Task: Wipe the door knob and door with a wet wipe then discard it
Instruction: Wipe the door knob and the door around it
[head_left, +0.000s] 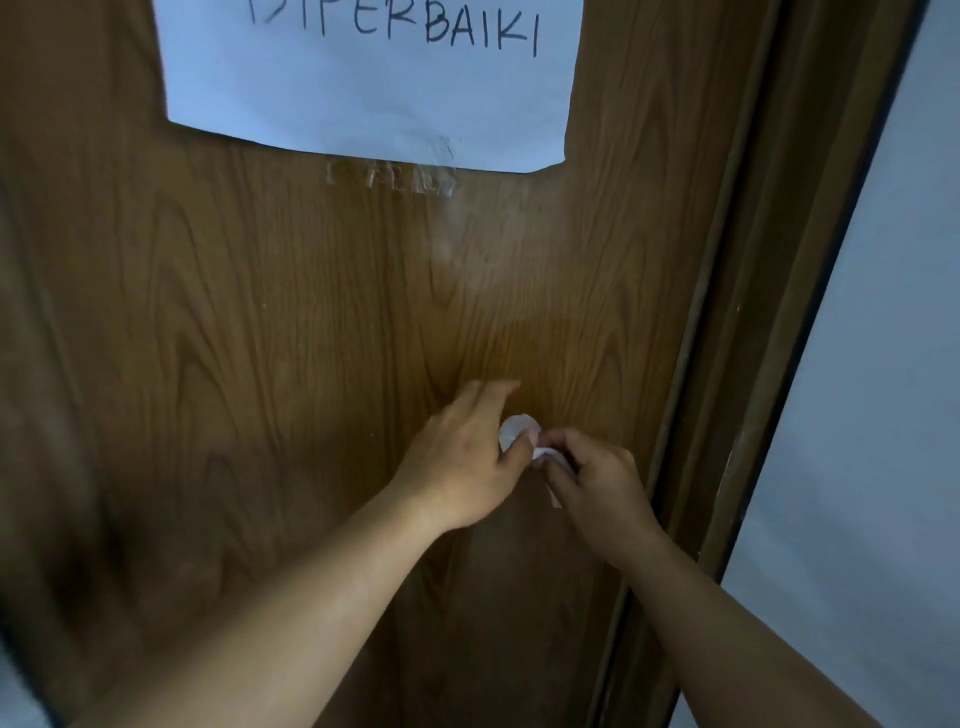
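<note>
two hands meet at the wet wipe (519, 434), a small white wad held against the brown door (311, 338) where the knob should be; knob itself hidden. left hand (462, 467) pinches one edge, fingers half spread; right hand (597, 480) clenched on the other end. knob-wiping step, likely. next: rub around the knob, then sweep the panel below the taped paper sign (363, 88).

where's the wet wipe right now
In the head view, the wet wipe is pinched between the left hand and right hand, low against the door.
</note>
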